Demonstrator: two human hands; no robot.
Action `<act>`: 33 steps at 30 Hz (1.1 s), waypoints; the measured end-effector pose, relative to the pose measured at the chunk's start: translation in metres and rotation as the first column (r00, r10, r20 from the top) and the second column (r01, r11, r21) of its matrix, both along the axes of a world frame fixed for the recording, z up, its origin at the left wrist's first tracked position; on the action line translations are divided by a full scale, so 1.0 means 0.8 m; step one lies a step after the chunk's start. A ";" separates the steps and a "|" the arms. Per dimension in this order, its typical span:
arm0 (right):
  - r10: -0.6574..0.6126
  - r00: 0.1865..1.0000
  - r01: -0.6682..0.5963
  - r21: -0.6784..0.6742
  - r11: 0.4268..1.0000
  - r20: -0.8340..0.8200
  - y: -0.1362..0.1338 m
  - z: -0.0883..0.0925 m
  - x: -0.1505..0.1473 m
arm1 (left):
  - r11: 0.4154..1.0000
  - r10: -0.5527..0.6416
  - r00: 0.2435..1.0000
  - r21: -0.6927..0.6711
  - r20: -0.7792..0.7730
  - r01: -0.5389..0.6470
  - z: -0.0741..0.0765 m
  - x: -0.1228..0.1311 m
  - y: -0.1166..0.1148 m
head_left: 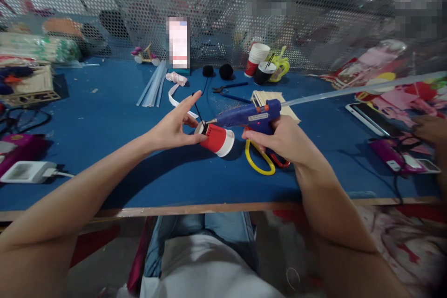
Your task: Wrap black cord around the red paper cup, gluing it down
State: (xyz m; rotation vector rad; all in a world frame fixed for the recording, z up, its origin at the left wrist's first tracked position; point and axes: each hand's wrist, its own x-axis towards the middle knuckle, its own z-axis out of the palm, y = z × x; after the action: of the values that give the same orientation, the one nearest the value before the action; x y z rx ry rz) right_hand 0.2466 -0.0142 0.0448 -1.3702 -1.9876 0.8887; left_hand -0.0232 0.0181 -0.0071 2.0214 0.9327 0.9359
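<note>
A red and white paper cup (217, 139) lies tipped on its side on the blue table. My left hand (176, 126) steadies it at the narrow end, thumb pressed on the near side and index finger raised. Black yarn (199, 108) runs from that end of the cup up past the raised finger, and a dark band circles the cup there. In my right hand (284, 137) is a blue hot glue gun (249, 115), its nozzle touching or almost touching the dark band. A long clear glue stick (335, 94) sticks out of its back. Yellow-handled scissors (259, 160) lie beneath the right hand.
Black yarn balls (226, 71), pliers (232, 86), loose glue sticks (152, 86) and white ribbon (176, 79) lie beyond the hands. Cups (257, 58) stand near a mesh panel (139, 0). A charger (30, 172) sits left; another person's hand (431, 129) shows right beside a phone (373, 118).
</note>
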 end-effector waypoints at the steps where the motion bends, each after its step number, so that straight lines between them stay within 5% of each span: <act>1: -0.011 1.000 0.010 0.038 0.999 0.024 -0.001 0.000 -0.001 | 1.000 0.006 1.000 -0.005 -0.001 -0.006 -0.001 -0.001 0.001; 7: 0.034 0.995 -0.056 0.245 0.968 0.094 -0.002 -0.004 -0.004 | 0.999 0.032 0.999 0.001 -0.013 -0.032 -0.004 -0.001 0.003; 33: 0.033 0.938 -0.161 0.349 0.923 0.346 -0.012 -0.007 -0.005 | 0.999 0.048 0.999 0.000 -0.025 -0.048 -0.003 0.000 0.003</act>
State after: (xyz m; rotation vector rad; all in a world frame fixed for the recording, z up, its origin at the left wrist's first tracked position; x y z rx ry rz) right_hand 0.2426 -0.0241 0.0395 -1.2672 -2.3504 0.2962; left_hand -0.0229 0.0204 -0.0093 2.0220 0.9989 0.9379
